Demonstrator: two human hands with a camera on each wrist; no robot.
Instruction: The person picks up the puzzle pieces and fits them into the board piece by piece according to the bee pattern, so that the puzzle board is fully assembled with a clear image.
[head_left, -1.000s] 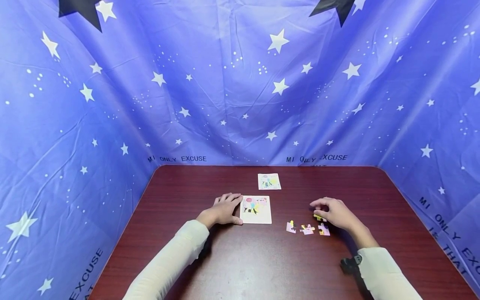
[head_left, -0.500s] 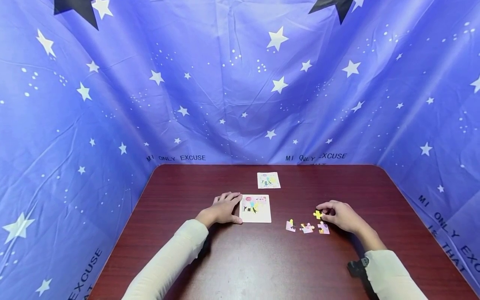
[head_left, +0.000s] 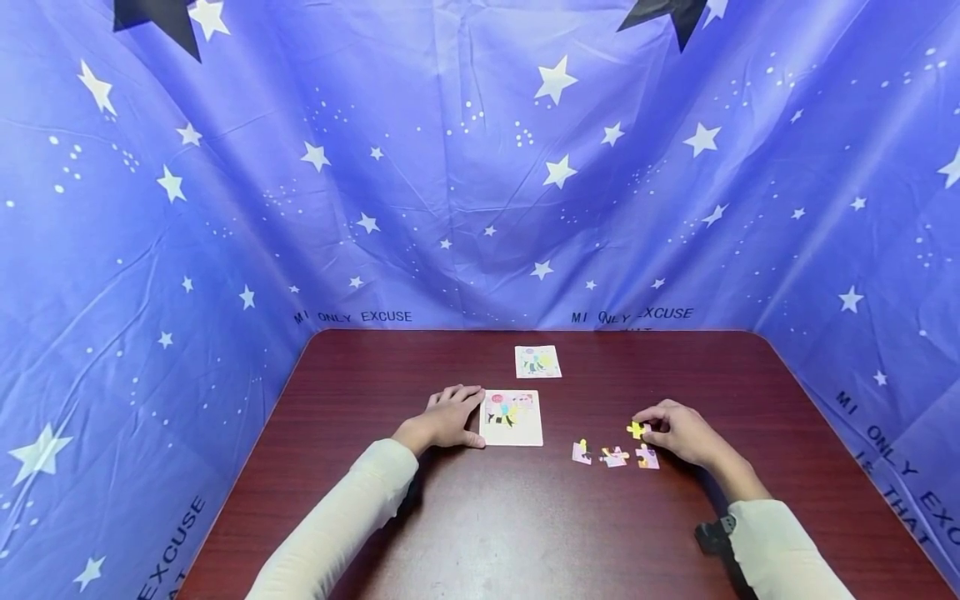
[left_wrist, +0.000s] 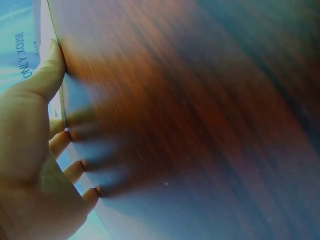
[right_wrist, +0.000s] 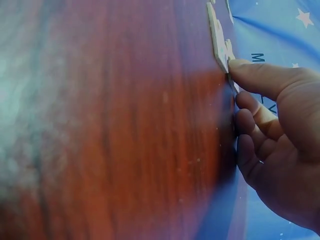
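My left hand point(head_left: 448, 419) lies on the table along the left edge of a square puzzle board point(head_left: 522, 433). Its thumb and fingers are spread and touch that edge; in the left wrist view the fingertips point(left_wrist: 75, 170) rest on the wood. The board's upper part has a coloured picture, and its lower part is bare. To the right, my right hand point(head_left: 684, 433) pinches a yellow puzzle piece point(head_left: 636, 430) between thumb and forefinger at table level. Nearer me lie three more pieces: a pink-and-yellow one point(head_left: 581, 452), a middle one point(head_left: 614, 457) and a pink-and-dark one point(head_left: 647, 457).
A small picture card point(head_left: 537, 362) lies behind the board. The dark red wooden table point(head_left: 495, 533) has a blue star-printed curtain point(head_left: 450, 167) around its back and sides. A black device point(head_left: 712, 536) is at the right wrist.
My right hand has shifted slightly right and toward me, uncovering the yellow piece and taking it between thumb and forefinger. The left hand and the board keep their place.
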